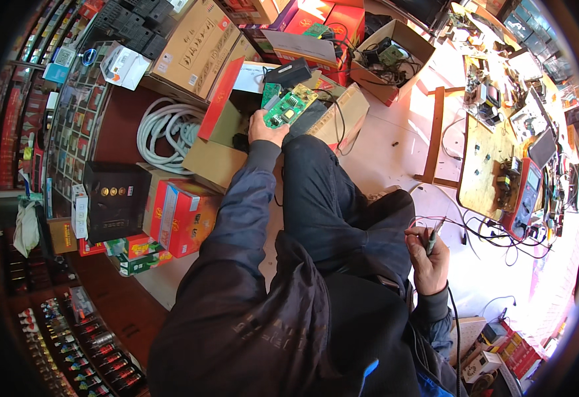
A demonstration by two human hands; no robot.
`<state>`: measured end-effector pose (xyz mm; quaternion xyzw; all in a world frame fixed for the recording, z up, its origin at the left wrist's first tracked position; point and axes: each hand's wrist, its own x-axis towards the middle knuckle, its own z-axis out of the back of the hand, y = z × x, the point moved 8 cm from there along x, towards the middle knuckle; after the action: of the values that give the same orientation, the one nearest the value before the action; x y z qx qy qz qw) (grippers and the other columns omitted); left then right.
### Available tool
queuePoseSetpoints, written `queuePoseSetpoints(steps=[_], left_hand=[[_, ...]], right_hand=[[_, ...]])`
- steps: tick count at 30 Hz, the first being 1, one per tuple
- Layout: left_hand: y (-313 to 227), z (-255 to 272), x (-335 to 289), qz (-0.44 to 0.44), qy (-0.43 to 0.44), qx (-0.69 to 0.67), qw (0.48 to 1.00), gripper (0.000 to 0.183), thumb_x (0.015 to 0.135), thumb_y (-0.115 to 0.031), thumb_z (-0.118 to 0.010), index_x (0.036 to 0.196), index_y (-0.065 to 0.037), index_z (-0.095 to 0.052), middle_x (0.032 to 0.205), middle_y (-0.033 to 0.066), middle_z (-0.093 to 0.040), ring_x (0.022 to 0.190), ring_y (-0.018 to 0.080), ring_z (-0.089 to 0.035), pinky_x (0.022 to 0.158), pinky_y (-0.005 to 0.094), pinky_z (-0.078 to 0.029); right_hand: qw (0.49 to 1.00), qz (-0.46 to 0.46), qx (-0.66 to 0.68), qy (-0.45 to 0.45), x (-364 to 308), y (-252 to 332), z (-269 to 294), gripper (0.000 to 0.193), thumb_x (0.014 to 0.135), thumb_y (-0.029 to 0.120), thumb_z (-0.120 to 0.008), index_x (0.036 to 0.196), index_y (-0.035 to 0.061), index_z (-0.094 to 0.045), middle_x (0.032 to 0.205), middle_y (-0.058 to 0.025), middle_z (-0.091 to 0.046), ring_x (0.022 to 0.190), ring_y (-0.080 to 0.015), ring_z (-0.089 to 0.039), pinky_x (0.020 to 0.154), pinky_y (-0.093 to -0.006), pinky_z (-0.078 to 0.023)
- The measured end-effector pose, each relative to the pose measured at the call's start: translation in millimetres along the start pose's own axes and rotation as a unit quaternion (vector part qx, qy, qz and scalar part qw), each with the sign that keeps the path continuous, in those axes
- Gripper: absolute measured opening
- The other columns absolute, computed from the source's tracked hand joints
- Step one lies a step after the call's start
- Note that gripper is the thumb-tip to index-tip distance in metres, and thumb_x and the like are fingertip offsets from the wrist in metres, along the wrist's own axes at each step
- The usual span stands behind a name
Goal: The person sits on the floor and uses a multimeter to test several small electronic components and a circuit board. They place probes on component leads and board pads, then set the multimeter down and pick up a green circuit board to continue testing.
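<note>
Circuit board [288, 109] in left hand [267, 130], slim tool [431, 242] in right hand [428, 266]

Head view. Left hand is grasping the green board by its near, left-hand edge, fingers closed on it. Board is tilting over the cluttered mouth of an open carton [218, 157]; a black box-shaped part [288, 74] is lying just beyond. Cannot tell whether board and clutter are touching. Right hand is holding the pen-like tool in bent fingers, right of the lap. Thin red wires are showing by its fingertips; cannot tell whether they are being pinched.

Step, as I judge it: board is being handled at the carton, tool being kept aside. Next move is probably calling for a steady edge grip, no pressing on components, and a path clear of the black cable [339, 122] hanging at the carton's right.

Edges and room: a red flap [222, 102] is standing left of the board, stacked cartons [193, 49] are closing off the far left, the left knee [309, 162] is crowding the near side. Pale floor [392, 165] is giving more room rightward, up to a wooden frame [438, 132]. Cables [494, 223] are looping beyond the right hand, possibly a snag.
</note>
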<state>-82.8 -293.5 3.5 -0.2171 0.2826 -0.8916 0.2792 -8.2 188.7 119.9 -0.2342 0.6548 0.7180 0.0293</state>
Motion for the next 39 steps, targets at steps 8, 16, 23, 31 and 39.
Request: queuePoseSetpoints(steps=[8,16,23,31,39], left_hand=[[-140.9,50.9,-76.4,-0.047,0.149,-0.417,0.895,0.063,0.078,0.0,-0.085,0.132,0.0,-0.052,0.114,0.0098,-0.067,0.101,0.0164,-0.07,0.087,0.0329,-0.058],[-222.5,7.4,-180.8,0.047,0.45,-0.545,0.706,0.068,0.076,-0.001,-0.081,0.138,0.0,-0.052,0.127,0.0075,-0.062,0.119,0.0184,-0.062,0.108,0.0363,-0.049],[-221.6,-9.1,-196.9,0.081,0.542,-0.52,0.656,0.071,0.076,-0.001,-0.079,0.141,-0.001,-0.051,0.13,0.0074,-0.059,0.123,0.019,-0.059,0.11,0.0374,-0.049],[-234.5,-5.2,-186.4,0.019,0.554,-0.477,0.683,0.075,0.077,-0.001,-0.084,0.143,-0.002,-0.049,0.134,0.007,-0.055,0.127,0.019,-0.057,0.112,0.0349,-0.046],[-251.8,-6.7,-179.1,0.038,0.526,-0.525,0.668,0.096,0.077,0.003,-0.081,0.16,-0.003,-0.033,0.145,0.0134,-0.053,0.134,0.0246,-0.055,0.115,0.0389,-0.045]], right_hand=[[0.998,-0.013,0.028,-0.054,8.9,0.1,-4.8,0.02,0.101,0.015,-0.069,0.115,0.0002,-0.07,0.081,0.0048,-0.058,0.066,-0.003,-0.046,0.058,-0.0217,-0.034],[0.976,0.043,0.208,-0.039,10.1,5.3,12.9,0.062,0.098,0.02,-0.07,0.147,-0.0096,-0.048,0.082,-0.0021,-0.062,0.056,-0.0055,-0.049,0.05,-0.0207,-0.033],[0.965,0.018,0.258,0.054,-4.6,8.6,15.1,0.074,0.089,0.004,-0.074,0.156,0.0008,-0.042,0.105,-0.0032,-0.063,0.073,-0.0089,-0.058,0.063,-0.0232,-0.047],[0.965,0.023,0.252,0.073,1.9,5.2,19.8,0.076,0.086,-0.003,-0.073,0.155,0.0019,-0.042,0.104,-0.0052,-0.062,0.073,-0.01,-0.058,0.065,-0.0251,-0.051],[0.942,0.007,0.333,0.034,9.8,-8.8,22.3,0.08,0.081,-0.008,-0.069,0.154,0.001,-0.038,0.11,-0.0114,-0.068,0.064,-0.0117,-0.059,0.057,-0.0228,-0.046]])
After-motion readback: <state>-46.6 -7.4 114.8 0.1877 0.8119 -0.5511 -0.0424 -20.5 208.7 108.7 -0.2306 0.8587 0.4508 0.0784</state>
